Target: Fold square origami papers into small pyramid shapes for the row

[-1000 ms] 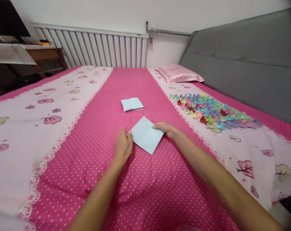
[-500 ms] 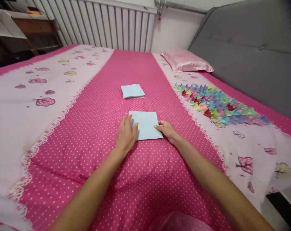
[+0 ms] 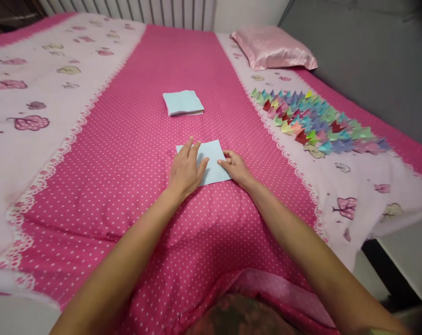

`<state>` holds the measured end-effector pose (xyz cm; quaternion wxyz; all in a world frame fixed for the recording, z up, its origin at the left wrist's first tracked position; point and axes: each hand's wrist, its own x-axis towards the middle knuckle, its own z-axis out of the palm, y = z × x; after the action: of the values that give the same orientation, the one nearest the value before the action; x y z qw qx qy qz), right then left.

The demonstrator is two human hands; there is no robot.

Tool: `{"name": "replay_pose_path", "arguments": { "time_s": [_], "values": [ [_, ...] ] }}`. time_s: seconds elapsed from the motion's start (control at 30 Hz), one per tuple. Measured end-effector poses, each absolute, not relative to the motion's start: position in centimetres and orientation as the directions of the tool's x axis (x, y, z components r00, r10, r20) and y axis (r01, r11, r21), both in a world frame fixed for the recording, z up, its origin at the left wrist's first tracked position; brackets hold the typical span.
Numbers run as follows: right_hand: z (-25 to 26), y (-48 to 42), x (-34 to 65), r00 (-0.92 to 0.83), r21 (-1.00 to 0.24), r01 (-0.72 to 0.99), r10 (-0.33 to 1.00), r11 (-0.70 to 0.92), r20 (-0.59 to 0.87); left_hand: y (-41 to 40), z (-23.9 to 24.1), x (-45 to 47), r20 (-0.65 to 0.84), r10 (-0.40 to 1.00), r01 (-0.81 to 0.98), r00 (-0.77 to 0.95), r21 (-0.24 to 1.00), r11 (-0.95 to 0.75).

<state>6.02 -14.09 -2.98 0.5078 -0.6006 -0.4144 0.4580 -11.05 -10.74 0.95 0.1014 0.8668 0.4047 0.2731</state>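
A person's bare hands work at a pale blue square sheet of paper (image 3: 212,160) on a pink polka-dot bedspread (image 3: 127,200), the sheet lying directly before the person, between the two forearms. The left hand (image 3: 185,170), fingers loosely spread, extends over the sheet's left side; whether the palm presses the paper cannot be told. The right hand (image 3: 237,168) grips the right edge, thumb on the upper face and fingers curled at the side. The hands are apart, with bare paper between them. Just beyond the sheet, slightly left, sits a stack of square papers (image 3: 184,101) topped with pale blue. To the right, rows of pointed folded-paper pieces (image 3: 311,118) in many colors cover part of a white, tree-printed band. A pink satin pillow (image 3: 273,49) lies behind them, near a gray upholstered headboard (image 3: 364,60); a white radiator (image 3: 183,14) lines the wall.
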Motion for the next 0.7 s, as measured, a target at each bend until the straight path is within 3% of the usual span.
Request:
{"name": "replay_pose_path", "arguments": {
  "time_s": [0.2,0.43,0.7],
  "values": [
    [-3.7,-14.5,6.1,0.305,-0.935,0.334,0.952,-0.122,-0.016,-10.7,0.1,-10.6,0.327,0.712,0.630,0.621,0.331,-0.702],
    [-3.3,-16.0,5.4,0.360,-0.858,0.504,0.927,-0.100,0.104,-10.9,-0.7,-10.6,0.190,0.718,0.682,0.669,0.228,-0.695],
    [-1.3,-16.8,4.6,0.471,-0.675,0.700,0.861,-0.232,0.193,-11.0,-1.2,-10.8,0.108,0.742,0.719,0.661,0.192,-0.668]
  ]
}}
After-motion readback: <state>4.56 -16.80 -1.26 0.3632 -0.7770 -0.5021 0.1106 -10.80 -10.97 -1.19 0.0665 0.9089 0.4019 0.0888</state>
